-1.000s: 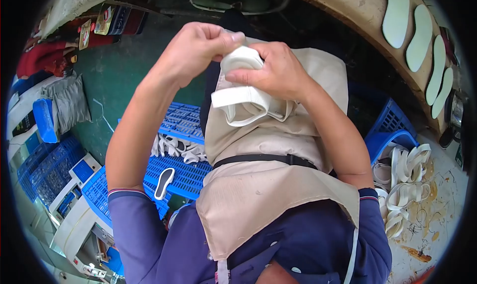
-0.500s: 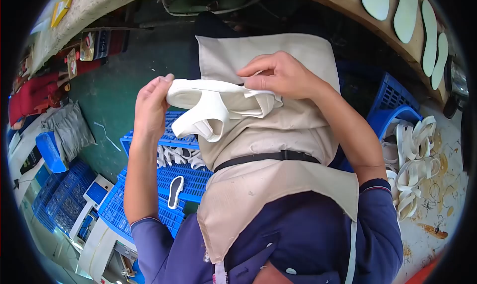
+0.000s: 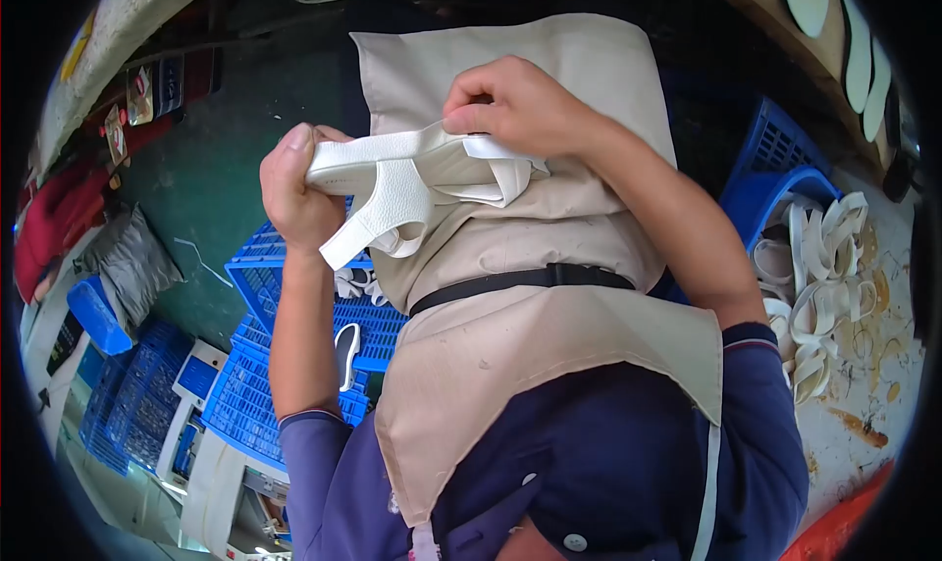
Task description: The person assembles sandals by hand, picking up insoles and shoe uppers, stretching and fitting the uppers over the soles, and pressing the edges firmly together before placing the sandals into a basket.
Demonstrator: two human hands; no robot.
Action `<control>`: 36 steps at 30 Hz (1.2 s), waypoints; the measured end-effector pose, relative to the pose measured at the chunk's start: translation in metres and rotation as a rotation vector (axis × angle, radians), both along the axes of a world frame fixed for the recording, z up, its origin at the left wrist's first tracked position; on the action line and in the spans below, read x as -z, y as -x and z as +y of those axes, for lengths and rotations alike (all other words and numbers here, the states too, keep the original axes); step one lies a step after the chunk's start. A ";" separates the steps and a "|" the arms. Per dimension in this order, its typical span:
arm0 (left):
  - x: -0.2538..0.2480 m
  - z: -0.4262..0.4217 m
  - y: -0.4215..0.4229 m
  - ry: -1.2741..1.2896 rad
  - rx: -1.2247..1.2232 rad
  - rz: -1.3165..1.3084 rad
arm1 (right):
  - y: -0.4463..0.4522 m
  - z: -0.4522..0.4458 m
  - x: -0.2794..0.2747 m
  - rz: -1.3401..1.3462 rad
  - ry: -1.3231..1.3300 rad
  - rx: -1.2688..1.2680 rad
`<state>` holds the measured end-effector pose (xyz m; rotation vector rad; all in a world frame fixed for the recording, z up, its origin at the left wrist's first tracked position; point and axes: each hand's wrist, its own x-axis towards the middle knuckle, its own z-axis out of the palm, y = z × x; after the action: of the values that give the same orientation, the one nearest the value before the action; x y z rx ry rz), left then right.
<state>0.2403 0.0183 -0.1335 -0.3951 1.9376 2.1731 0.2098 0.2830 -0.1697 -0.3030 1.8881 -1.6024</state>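
A white sandal [image 3: 353, 151] with wide straps is held sideways above my apron-covered lap. My left hand [image 3: 294, 183] is closed around its left end, thumb on top and fingers behind. At the sandal's upper edge, toward its right end, my right hand [image 3: 515, 105] is closed with thumb and index finger pinched together. The fingertips touch the rim there, and a loose white strap [image 3: 500, 149] lies just under the thumb. One broad strap [image 3: 378, 218] hangs down toward me from the left part of the sandal.
Blue plastic crates [image 3: 245, 399] stand at lower left, with a dark-lined sole piece [image 3: 347, 355] on one. Several white sandals [image 3: 824, 286] lie on a stained surface at right beside a blue crate [image 3: 775, 174]. Pale insoles [image 3: 857, 56] line the bench edge at upper right.
My right thumb and index finger have closed onto the sandal's edge; before, they were parted. The sandal has tilted, showing more of its side. The whole view has shifted slightly.
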 end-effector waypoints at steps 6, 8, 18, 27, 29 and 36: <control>0.008 0.000 -0.001 -0.100 -0.006 0.054 | 0.019 0.001 -0.010 -0.203 0.114 -0.156; 0.002 0.003 -0.004 -0.076 -0.029 0.023 | 0.011 -0.004 -0.007 -0.216 0.244 -0.124; -0.002 0.007 -0.003 -0.033 0.105 0.148 | 0.018 -0.015 -0.009 -0.247 0.269 -0.213; -0.008 0.009 -0.005 -0.043 0.127 0.135 | 0.022 -0.023 -0.005 -0.274 0.353 -0.229; -0.009 0.009 -0.004 -0.060 0.148 0.145 | 0.019 -0.022 -0.019 -0.295 0.392 -0.244; -0.007 0.008 -0.006 -0.057 0.151 0.174 | 0.017 -0.034 -0.006 -0.293 0.389 -0.228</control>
<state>0.2467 0.0261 -0.1266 -0.0496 1.9160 2.2224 0.1926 0.2493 -0.1633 -0.4061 1.2712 -1.7403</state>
